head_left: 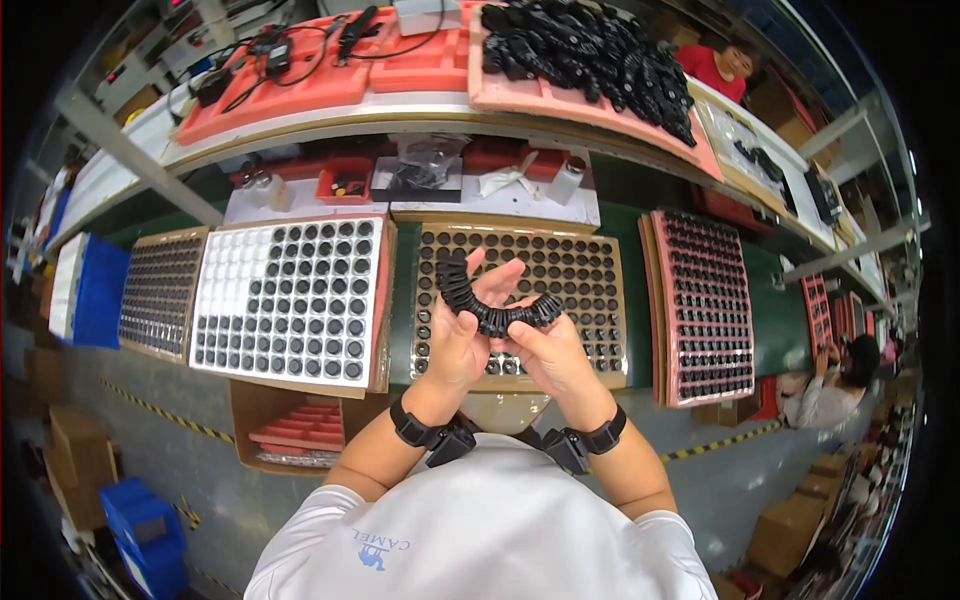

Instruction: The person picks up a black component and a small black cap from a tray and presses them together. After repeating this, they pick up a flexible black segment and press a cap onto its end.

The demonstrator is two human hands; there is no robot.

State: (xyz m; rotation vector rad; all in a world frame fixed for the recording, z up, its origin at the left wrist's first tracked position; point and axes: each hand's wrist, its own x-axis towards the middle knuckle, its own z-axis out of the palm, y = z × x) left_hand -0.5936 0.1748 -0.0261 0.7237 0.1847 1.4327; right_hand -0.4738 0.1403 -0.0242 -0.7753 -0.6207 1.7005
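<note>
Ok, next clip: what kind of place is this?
Most likely a factory assembly line. Both hands, left and right, hold a curved stack of small black ring-shaped parts over a workbench lined with gridded trays of similar parts, with more heaped on a pink tray on the shelf above.

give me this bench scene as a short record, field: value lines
left hand: left hand grips one end of the curved stack of black rings
right hand: right hand holds the other end
under hands: brown tray of round cells
left of it: white tray, partly filled with black parts
right of it: pink tray of black parts
upper shelf: heap of black parts
</note>
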